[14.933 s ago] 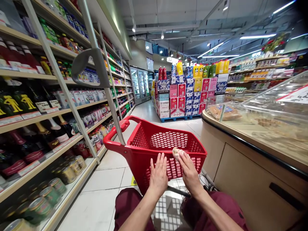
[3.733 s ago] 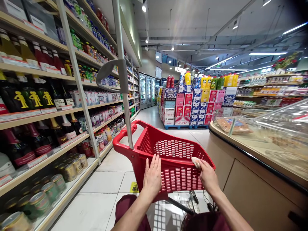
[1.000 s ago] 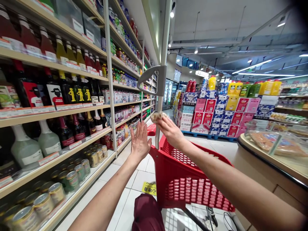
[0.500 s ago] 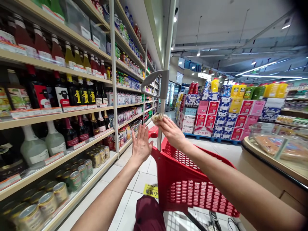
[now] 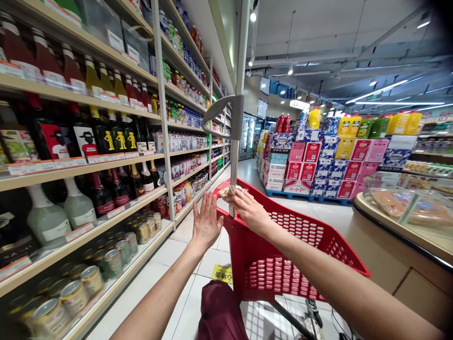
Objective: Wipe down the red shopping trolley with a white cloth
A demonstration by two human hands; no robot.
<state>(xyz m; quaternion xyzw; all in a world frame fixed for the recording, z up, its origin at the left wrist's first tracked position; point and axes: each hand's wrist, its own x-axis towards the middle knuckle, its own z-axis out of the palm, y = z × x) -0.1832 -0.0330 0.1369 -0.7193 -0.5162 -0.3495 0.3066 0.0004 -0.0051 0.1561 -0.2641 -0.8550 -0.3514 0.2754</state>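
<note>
Supermarket aisle: a person reaches fwd w/ both bare hands at the rear of a red cart (image 5: 255,250). R hand (image 5: 252,211), fingers nearly straight and close together, has hold of a crumpled, off-white cloth (image 5: 228,191), which pokes out past the fingertips. Cloth sits at the foot of the metal pole (image 5: 234,163) rising from the cart's rear end; hard to tell whether it touches pole, red plastic or both. L hand (image 5: 206,223) is open and holds nothing, fingers up and slightly apart, just L of R hand and close to the cart's rear edge.

Above both hands, a grey grip (image 5: 238,118) loops off the pole. Below, a maroon-clad knee (image 5: 221,311) and, on the floor by the cart, a yellow sticker (image 5: 222,273).

At L, shelving (image 5: 106,166) w/ dark bottles (image 5: 120,134) bearing yellow figures, pale bottles (image 5: 78,208) a level down, and cans (image 5: 113,264) at btm. Bkgd R: stacked cartons (image 5: 300,170) on a blue pallet (image 5: 307,197), w/ juice jugs (image 5: 345,126) on top. Far R: a counter (image 5: 382,245) w/ a clear-wrapped pack (image 5: 414,203).
</note>
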